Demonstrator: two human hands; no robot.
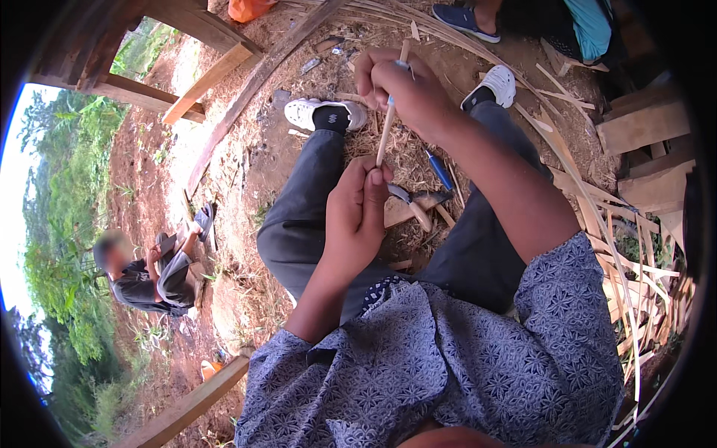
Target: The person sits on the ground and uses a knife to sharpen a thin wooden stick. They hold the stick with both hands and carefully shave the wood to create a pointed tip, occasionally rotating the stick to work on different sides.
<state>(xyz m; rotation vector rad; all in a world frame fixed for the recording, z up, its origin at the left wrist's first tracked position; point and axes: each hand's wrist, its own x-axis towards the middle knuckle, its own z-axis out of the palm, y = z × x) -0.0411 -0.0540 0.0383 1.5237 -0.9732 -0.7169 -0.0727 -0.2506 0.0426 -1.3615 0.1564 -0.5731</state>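
Note:
A thin pale wooden stick [387, 134] stands tilted between my hands, over the gap between my legs. The fingers of my left hand [357, 209] close around its lower end. Higher up, my right hand [409, 89] is wrapped round the stick, whose upper tip sticks out above the fingers. Something light blue [402, 65] shows at the right fingers against the stick; its kind is hidden. Beneath the hands lie a blue-handled tool [439, 171] and a curved blade with a wooden handle [420, 216], beside a flat piece of wood [396, 213].
Wood shavings and long split strips [553, 138] cover the ground, with a heap of strips [646, 284] at my right. Wooden blocks [646, 127] stand at far right. Another person [153, 272] sits at left; a shoe [464, 22] of someone shows ahead. A wooden beam [187, 403] crosses lower left.

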